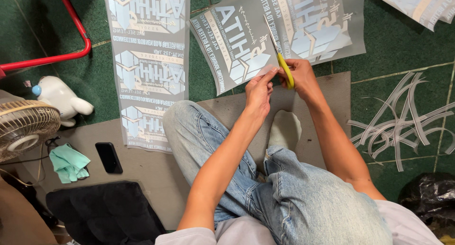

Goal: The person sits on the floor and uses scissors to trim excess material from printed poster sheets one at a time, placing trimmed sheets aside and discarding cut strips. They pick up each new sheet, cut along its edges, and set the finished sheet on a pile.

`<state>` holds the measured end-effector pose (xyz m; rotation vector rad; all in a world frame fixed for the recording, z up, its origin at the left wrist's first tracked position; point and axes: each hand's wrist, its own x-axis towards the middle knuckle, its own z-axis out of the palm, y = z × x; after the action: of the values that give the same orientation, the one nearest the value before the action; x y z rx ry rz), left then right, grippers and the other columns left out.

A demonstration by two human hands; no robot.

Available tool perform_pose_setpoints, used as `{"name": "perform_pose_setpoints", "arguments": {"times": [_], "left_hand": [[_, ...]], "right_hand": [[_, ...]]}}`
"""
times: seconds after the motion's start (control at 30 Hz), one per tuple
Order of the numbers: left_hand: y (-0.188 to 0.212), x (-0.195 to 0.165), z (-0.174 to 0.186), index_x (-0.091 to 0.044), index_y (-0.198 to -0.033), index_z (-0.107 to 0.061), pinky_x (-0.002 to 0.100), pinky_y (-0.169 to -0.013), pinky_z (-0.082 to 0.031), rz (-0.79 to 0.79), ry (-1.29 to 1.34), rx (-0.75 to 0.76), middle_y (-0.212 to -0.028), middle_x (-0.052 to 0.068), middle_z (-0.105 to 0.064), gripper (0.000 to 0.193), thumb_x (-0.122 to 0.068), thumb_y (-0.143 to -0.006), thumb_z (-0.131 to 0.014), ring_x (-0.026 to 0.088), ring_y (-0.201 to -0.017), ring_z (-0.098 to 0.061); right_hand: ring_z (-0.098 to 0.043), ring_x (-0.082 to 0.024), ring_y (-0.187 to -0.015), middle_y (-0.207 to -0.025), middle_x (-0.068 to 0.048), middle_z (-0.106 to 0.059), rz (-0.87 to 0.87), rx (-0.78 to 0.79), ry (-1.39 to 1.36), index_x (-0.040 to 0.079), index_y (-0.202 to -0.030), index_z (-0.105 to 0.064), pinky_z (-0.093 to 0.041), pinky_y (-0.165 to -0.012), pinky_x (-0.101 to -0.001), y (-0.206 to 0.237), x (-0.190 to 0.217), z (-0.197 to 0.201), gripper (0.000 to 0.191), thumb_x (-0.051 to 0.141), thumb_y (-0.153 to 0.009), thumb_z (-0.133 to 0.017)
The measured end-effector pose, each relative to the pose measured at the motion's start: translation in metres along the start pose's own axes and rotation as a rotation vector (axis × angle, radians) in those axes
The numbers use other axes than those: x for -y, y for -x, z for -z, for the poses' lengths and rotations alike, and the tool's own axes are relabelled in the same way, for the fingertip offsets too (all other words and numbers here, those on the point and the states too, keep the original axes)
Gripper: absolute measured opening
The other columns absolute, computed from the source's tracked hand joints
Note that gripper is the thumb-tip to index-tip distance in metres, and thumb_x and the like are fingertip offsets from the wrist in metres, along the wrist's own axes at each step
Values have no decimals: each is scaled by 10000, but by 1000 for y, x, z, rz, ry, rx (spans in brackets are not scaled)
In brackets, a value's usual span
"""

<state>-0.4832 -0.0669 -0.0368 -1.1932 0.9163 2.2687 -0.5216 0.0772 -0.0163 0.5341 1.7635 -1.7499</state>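
At upper centre, the yellow-handled scissors point(279, 55) run blades up-left, handle down-right, cutting a grey printed transfer sheet point(237, 50). The right hand point(299, 77) is clamped on the handle; the left hand point(259, 88) pinches the sheet's lower edge, forearms converging upward.

Phone point(108, 157) right of cloth point(69, 163)

Printed sheet point(246, 50): thin translucent plastic film, smooth, faint sheen
Scissors point(280, 55): bare metal blades, glossy yellow plastic handles
Floor point(398, 50): green tiles, mottled, slightly glossy
Mat point(313, 98): grey, matt, finely textured
Jeans point(303, 197): faded blue denim cloth
Cut strips point(403, 122): same pale film, curling
Bag point(429, 197): black plastic, crinkled, shiny
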Motion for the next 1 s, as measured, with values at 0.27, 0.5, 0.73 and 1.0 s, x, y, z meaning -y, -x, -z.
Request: {"name": "perform_pose_setpoints", "arguments": {"times": [0.27, 0.5, 0.73, 1.0], "left_hand": [[15, -19, -7, -47, -993, -701, 193, -505, -299, 11, -22, 20, -659, -87, -493, 262, -218, -841, -830, 20, -565, -400], [27, -15, -6, -48, -994, -705, 196, -506, -268, 28, -20, 48, -661, -95, -480, 250, -224, -858, -818, 17, -558, -367], [35, -23, -3, -30, -1025, -708, 196, -526, -280, 38, -16, 35, -695, -90, -523, 263, -209, -864, -814, 19, -574, -376], [39, -15, 5, -15, -1033, -713, 181, -524, -314, 73, 14, 47, -735, -76, -584, 270, -196, -861, -818, 14, -587, -414]], "right_hand": [[-567, -66, -554, -697, -8, -655, 7, 15, 20, -30, -1128, -731, -444, -498, -215, -11, 28, -9, 287, 184, -938, -718], [-531, -27, -584, -726, 6, -665, 70, 10, 63, -47, -1111, -747, -393, -486, -210, -24, 40, -16, 291, 199, -956, -743], [-579, -28, -619, -787, -31, -723, 102, 19, 73, -40, -1152, -742, -433, -508, -206, -43, 55, -29, 342, 220, -930, -761], [-629, -39, -675, -843, -49, -749, 167, -10, 123, -65, -1142, -747, -502, -562, -210, -59, 85, -52, 391, 233, -889, -781]]}}
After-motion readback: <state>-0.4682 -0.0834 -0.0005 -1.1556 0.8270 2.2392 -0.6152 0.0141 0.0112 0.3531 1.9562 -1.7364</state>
